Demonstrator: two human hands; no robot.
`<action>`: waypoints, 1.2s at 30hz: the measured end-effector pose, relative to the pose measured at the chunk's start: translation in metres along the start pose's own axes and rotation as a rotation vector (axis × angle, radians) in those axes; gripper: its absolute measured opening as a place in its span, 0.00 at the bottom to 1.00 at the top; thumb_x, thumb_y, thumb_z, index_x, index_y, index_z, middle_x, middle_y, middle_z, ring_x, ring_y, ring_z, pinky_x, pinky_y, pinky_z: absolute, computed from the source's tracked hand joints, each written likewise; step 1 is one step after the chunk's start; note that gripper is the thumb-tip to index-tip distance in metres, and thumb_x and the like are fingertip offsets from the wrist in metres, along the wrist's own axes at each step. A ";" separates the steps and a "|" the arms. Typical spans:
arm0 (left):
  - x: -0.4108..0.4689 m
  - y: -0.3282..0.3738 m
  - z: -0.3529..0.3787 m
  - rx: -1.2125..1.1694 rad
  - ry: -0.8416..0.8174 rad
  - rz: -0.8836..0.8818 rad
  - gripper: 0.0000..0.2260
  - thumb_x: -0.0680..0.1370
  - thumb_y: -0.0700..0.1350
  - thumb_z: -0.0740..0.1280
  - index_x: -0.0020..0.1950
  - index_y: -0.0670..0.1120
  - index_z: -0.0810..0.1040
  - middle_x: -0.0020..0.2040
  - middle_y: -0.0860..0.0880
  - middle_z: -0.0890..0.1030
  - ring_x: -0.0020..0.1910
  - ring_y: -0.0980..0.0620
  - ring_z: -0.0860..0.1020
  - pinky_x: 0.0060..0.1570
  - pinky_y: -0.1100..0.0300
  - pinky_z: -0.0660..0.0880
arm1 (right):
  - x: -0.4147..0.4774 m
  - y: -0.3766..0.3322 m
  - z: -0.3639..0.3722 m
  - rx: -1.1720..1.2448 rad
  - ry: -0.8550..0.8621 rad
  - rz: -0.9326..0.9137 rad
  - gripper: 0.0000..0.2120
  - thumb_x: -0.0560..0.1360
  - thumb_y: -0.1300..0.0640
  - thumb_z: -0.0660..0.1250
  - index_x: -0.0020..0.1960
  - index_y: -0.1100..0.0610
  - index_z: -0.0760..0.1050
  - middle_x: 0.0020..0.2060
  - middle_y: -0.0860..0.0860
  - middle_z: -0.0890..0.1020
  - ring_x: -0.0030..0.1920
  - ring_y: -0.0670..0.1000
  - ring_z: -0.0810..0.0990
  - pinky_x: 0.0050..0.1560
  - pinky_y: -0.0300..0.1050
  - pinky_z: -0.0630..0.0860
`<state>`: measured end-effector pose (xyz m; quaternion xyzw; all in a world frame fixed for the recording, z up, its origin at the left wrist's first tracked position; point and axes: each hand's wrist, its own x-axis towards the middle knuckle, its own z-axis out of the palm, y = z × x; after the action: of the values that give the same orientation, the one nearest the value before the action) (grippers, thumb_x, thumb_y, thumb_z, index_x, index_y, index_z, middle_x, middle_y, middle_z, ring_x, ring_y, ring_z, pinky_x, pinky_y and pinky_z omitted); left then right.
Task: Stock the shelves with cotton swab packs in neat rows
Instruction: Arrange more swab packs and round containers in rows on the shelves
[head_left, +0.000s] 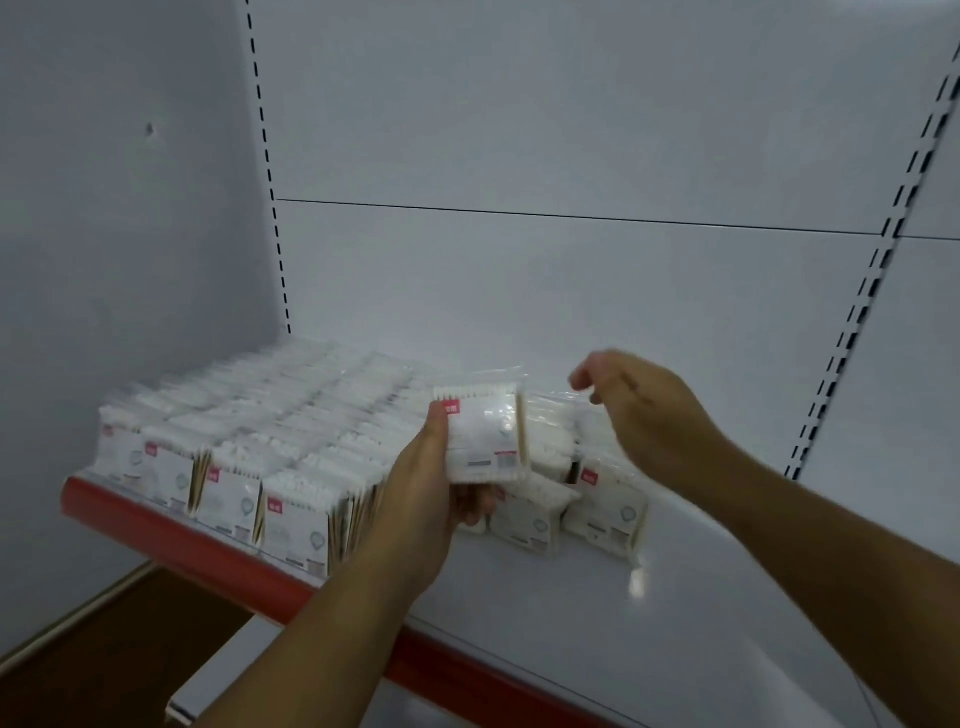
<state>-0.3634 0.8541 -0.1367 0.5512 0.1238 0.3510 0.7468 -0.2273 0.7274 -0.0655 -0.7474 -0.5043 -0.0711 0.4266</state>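
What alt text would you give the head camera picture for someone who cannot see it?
A person's left hand holds a cotton swab pack upright above a white shelf with a red front edge. Standing rows of packs fill the shelf's left side, while the right hand, blurred and holding nothing, hovers over the rightmost rows.

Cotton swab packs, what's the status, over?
Left hand grips one pack upright. Right hand open, holding nothing. Rows fill left of shelf. Nothing blocking.
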 end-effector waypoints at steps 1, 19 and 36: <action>0.000 -0.002 0.006 0.054 -0.040 0.026 0.26 0.72 0.67 0.56 0.43 0.48 0.84 0.33 0.45 0.82 0.24 0.52 0.76 0.23 0.62 0.68 | 0.003 -0.006 -0.008 0.139 -0.060 0.008 0.11 0.78 0.38 0.54 0.48 0.41 0.72 0.46 0.40 0.79 0.44 0.37 0.78 0.42 0.37 0.72; 0.005 -0.034 0.017 1.331 -0.234 0.687 0.15 0.81 0.47 0.61 0.65 0.45 0.75 0.70 0.46 0.71 0.71 0.47 0.67 0.72 0.58 0.55 | -0.056 0.058 0.002 -0.611 -0.167 -0.146 0.19 0.67 0.44 0.72 0.51 0.52 0.70 0.52 0.47 0.72 0.52 0.49 0.68 0.53 0.43 0.67; -0.008 -0.008 -0.002 1.514 -0.712 0.331 0.27 0.74 0.38 0.66 0.71 0.56 0.69 0.69 0.57 0.69 0.69 0.58 0.65 0.68 0.63 0.62 | -0.067 0.084 0.009 -0.533 -0.226 -0.164 0.35 0.75 0.41 0.65 0.76 0.51 0.57 0.76 0.48 0.57 0.76 0.46 0.53 0.71 0.38 0.46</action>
<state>-0.3670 0.8492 -0.1460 0.9903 0.0008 0.0841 0.1105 -0.1940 0.6765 -0.1541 -0.7930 -0.5708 -0.1515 0.1492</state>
